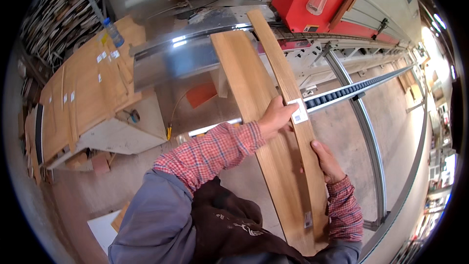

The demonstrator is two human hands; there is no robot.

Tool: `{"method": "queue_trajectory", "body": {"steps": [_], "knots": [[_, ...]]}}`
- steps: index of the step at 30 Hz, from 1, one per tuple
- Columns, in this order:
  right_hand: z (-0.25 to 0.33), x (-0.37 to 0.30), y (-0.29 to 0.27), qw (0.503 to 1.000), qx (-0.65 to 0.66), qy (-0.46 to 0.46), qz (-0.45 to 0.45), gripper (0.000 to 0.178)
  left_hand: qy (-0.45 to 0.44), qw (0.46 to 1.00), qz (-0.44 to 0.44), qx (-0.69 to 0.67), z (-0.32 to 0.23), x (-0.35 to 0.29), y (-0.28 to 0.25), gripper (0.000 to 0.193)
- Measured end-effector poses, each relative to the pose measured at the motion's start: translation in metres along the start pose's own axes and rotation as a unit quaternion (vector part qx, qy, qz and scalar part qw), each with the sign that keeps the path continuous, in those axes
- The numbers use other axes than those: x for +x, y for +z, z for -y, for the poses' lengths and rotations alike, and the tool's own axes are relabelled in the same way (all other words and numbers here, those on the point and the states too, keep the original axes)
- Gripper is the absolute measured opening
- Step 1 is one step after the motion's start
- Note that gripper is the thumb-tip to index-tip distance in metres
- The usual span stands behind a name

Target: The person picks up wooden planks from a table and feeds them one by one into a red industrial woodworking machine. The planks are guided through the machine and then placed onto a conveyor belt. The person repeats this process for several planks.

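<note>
Presently | left fingers (289, 111), right fingers (321, 151) grip narrow board (277, 61) | wide board (240, 71) alongside

Before the person, the left board (239, 68) and the right board (278, 63) run side by side away from the body. The left hand (276, 120) is at the right board's left edge, over the left board, thumb at a label (300, 113); the right hand (328, 164) is at the right board's right edge. Well left is a tabletop (88, 112), a bottle (114, 33) near its far edge, a rack (61, 17) behind. Ahead, to the right, stands a machine (293, 0); a roller rail (361, 87) runs right of the boards.
</note>
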State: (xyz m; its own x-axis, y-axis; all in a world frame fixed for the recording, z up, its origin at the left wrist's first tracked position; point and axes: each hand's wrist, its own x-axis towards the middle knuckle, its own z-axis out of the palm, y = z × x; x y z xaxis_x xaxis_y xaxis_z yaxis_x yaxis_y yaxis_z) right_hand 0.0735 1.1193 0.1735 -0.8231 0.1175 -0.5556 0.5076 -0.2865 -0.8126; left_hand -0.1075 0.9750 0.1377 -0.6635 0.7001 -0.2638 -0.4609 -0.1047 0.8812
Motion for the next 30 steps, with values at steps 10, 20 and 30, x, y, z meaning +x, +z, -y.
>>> {"method": "queue_trajectory", "body": {"steps": [10,20,30], "knots": [[-0.007,0.061,-0.050,0.999,-0.029,-0.006,-0.031,0.048,0.443,0.665,-0.099,0.593,-0.089,0.125,-0.116,0.048],[0.003,0.078,-0.083,0.999,-0.041,0.031,0.009,0.054,0.361,0.572,-0.067,0.734,-0.061,0.219,-0.143,0.064],[-0.021,0.103,-0.083,0.976,-0.191,-0.101,0.020,0.042,0.306,0.592,-0.055,0.743,-0.074,0.194,-0.155,0.056]]}}
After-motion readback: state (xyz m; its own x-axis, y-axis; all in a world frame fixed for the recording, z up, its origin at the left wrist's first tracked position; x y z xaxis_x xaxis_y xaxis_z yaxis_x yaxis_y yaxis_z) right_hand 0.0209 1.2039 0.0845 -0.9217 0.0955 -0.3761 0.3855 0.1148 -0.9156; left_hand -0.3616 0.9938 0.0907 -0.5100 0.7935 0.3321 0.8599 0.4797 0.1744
